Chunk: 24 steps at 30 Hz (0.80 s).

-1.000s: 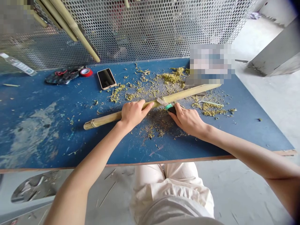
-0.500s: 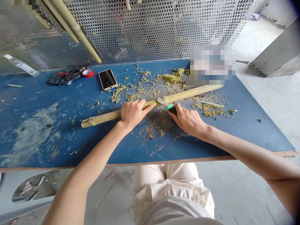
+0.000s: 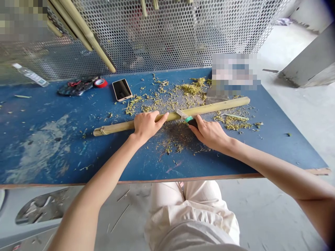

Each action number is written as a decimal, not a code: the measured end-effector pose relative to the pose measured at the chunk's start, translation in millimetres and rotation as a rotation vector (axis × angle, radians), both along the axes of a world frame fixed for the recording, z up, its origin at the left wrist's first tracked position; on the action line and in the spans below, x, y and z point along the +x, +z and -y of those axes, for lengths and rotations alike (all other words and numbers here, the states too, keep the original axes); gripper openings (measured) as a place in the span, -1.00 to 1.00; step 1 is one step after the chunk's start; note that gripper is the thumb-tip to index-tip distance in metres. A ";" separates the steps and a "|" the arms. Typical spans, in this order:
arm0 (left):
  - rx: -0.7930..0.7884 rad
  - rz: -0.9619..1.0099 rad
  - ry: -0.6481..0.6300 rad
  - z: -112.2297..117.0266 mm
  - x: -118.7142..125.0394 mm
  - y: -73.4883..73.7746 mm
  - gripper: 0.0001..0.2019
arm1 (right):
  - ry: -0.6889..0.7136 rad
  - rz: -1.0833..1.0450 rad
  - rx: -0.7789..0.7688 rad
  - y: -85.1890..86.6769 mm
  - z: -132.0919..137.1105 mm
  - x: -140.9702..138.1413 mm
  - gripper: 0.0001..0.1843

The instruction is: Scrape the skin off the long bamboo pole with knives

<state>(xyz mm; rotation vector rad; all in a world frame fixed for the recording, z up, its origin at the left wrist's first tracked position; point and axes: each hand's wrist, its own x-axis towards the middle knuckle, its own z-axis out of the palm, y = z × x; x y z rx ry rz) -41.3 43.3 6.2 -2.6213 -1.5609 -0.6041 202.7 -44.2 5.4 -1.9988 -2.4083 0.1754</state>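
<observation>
A long pale-yellow bamboo pole (image 3: 217, 106) lies slanted across the blue table, its right end farther from me. My left hand (image 3: 146, 124) is wrapped over the pole left of its middle, with the thumb pointing right along it. My right hand (image 3: 210, 134) grips the black and green handle of a knife (image 3: 188, 119). The knife's broad metal blade rests across the pole near a node, a short way right of my left thumb. Yellow-green shavings (image 3: 192, 87) are scattered behind, beneath and in front of the pole.
A phone (image 3: 122, 90), a roll of red tape (image 3: 101, 83), a dark crumpled item (image 3: 78, 85) and a plastic bottle (image 3: 31, 75) lie toward the back left. Behind the table stands a perforated metal panel (image 3: 162, 38), with bamboo poles (image 3: 101, 57) leaning there. A blurred-out patch covers the back right.
The pole has turned slightly, its left end shifting away from me and its right end a little nearer. My left thumb has moved back left from the blade. The knife stays on the pole.
</observation>
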 end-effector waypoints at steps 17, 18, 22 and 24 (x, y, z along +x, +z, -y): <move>-0.034 -0.038 0.038 -11.2 -2.1 2.1 -0.28 | 0.066 0.001 0.064 3.0 -4.3 -1.3 -0.53; -0.025 -0.039 0.042 -11.4 -1.7 1.3 -0.28 | 0.068 -0.004 0.072 2.8 -5.3 -1.2 -0.53; 0.038 -0.044 0.077 -10.6 -1.3 -3.0 -0.30 | 0.113 -0.013 0.112 2.8 -6.4 -2.0 -0.52; 0.046 -0.042 0.089 -9.6 -2.2 -4.1 -0.30 | 0.165 -0.008 0.156 2.3 -4.9 -4.4 -0.52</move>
